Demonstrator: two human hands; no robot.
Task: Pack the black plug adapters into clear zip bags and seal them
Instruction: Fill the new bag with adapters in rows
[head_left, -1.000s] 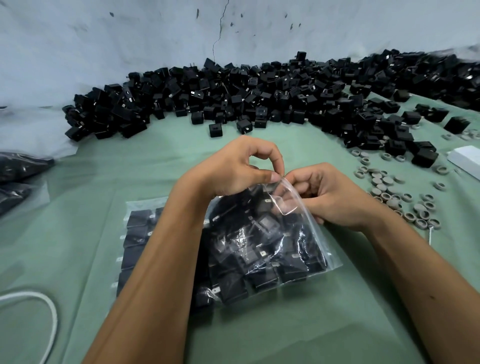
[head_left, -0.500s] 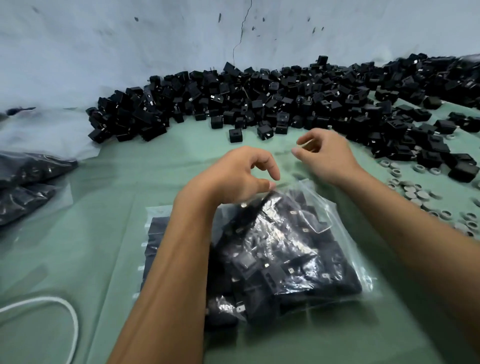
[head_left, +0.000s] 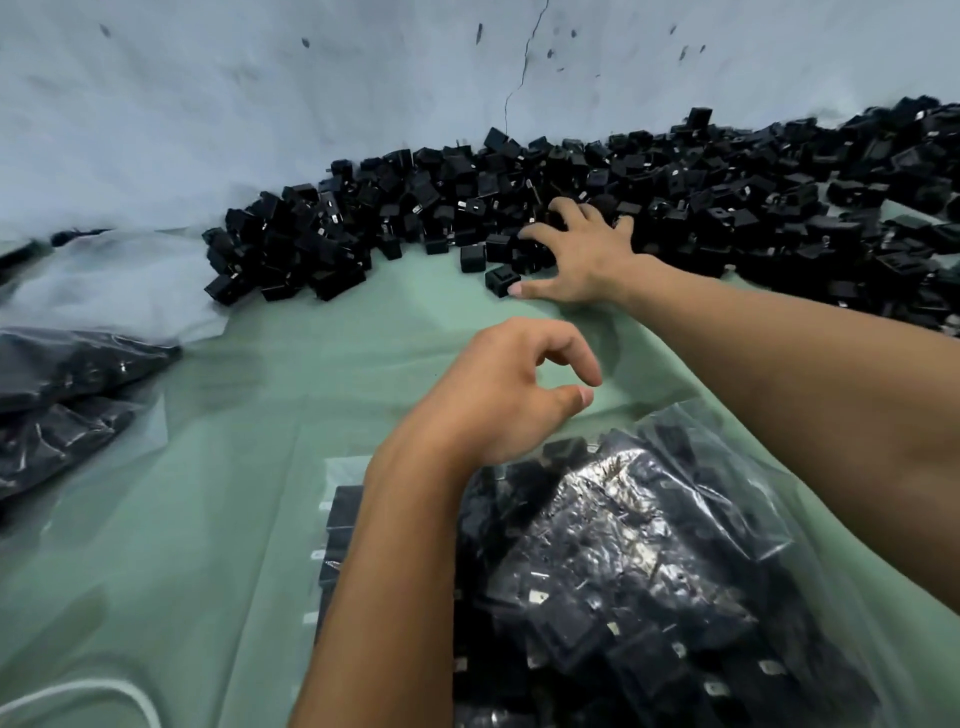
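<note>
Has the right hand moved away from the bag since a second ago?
Yes. The right hand has left the bag and reached away from the person to the adapter pile by the wall.

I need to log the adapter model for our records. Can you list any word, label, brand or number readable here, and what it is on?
None can be read.
Loose black plug adapters: no legible marking, too small and blurred.
Filled clear zip bag: glare only, no print visible.
Bags at the left: no print visible.

Cracked grey-white wall (head_left: 260, 104); green table cover (head_left: 208, 519).
</note>
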